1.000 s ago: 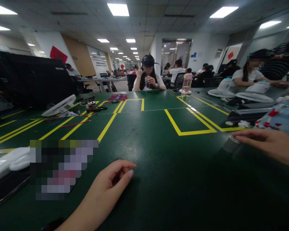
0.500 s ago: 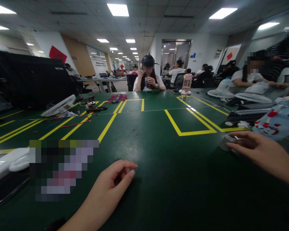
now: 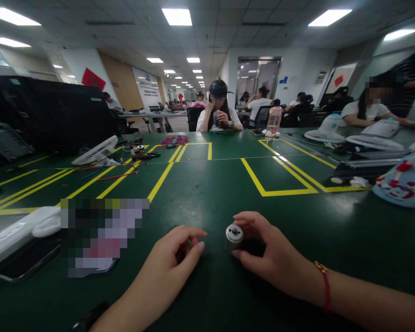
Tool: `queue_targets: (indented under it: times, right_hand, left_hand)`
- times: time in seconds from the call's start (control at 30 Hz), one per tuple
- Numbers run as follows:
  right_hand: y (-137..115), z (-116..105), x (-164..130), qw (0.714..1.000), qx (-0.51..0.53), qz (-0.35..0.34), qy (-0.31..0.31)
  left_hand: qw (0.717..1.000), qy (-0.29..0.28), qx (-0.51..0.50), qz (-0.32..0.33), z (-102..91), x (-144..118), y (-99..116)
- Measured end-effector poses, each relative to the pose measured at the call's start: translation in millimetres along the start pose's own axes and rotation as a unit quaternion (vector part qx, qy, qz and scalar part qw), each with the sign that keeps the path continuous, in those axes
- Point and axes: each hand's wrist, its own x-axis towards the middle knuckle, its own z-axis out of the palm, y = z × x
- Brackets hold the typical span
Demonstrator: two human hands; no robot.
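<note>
The left hand (image 3: 169, 265) lies nearest, knuckles up on the green worktop (image 3: 207, 193), forearm coming in from the lower edge; its fingers (image 3: 190, 251) are curled loosely toward the thumb, and whether they pinch anything I cannot tell. Just beside it, the right hand (image 3: 276, 256) reaches in from the right, a red cord at the wrist; its fingers (image 3: 251, 221) and thumb close round a small silver cylinder (image 3: 234, 235), which stands upright on the worktop between the two hands. To the left lie a dark phone (image 3: 17, 263) and a white power strip (image 3: 17, 230); farther off run yellow tape lines (image 3: 263, 186); beyond them a white fan (image 3: 97, 151) lies flat, and a seated person (image 3: 219, 113) faces this way.
</note>
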Motion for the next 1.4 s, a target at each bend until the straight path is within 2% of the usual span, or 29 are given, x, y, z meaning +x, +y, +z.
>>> queue_targets:
  times: [0.17,0.27,0.37,0.47,0.67,0.77,0.83,0.93,1.03,1.1,1.17,1.2,1.27,1.33,1.37,1.4]
  right_hand:
    - [4,0,0,0.999,0.038,0.024,-0.011]
    - [0,-3,1,0.999,0.027,0.02,-0.017]
    - [-4,-9,1,0.999,-0.006,0.018,-0.029]
    - [-4,-15,-1,0.999,-0.033,0.015,-0.014]
    - [1,-11,-2,0.999,-0.043,0.007,0.003]
    - [1,-14,-3,0.999,-0.025,0.015,0.025]
    - [4,-27,-6,0.998,-0.019,0.033,0.059]
    - [19,-68,-19,0.985,-0.076,0.082,0.129]
    - [50,-122,-44,0.943,-0.204,0.149,0.218]
    - [74,-154,-60,0.907,-0.274,0.199,0.249]
    - [91,-172,-70,0.891,-0.312,0.219,0.246]
    - [95,-176,-72,0.886,-0.335,0.205,0.246]
    - [91,-169,-69,0.863,-0.407,0.134,0.268]
    - [74,-145,-59,0.831,-0.475,0.035,0.286]
    - [61,-128,-51,0.832,-0.486,-0.007,0.267]
    - [48,-108,-42,0.848,-0.477,-0.039,0.229]
  left_hand:
    - [0.996,-0.001,-0.005,0.087,11.1,20,29]
    - [0.995,0.002,-0.019,0.099,13.3,29,38]
    - [0.997,0.024,-0.04,0.068,8.9,31,36]
    - [0.998,0.039,-0.025,0.041,7.6,30,28]
    - [0.995,-0.028,0.076,0.057,29.2,31,15]
    - [0.995,-0.025,0.081,0.059,29.2,29,14]
    - [0.998,-0.013,0.05,0.046,20.5,25,13]
    - [1.0,-0.01,0.004,0.016,2.9,13,8]
    - [0.999,-0.015,-0.037,-0.019,-8.2,3,-2]
    - [0.997,-0.012,-0.062,-0.053,-9.5,0,-9]
    - [0.994,-0.004,-0.077,-0.08,-7.7,0,-13]
    - [0.993,0.002,-0.08,-0.086,-6.4,0,-14]
    - [0.993,0.013,-0.079,-0.091,-4.1,1,-13]
    - [0.993,0.019,-0.076,-0.092,-3.0,1,-10]
    - [0.993,0.02,-0.075,-0.093,-2.8,1,-8]
    - [0.993,0.022,-0.072,-0.093,-2.8,0,-7]
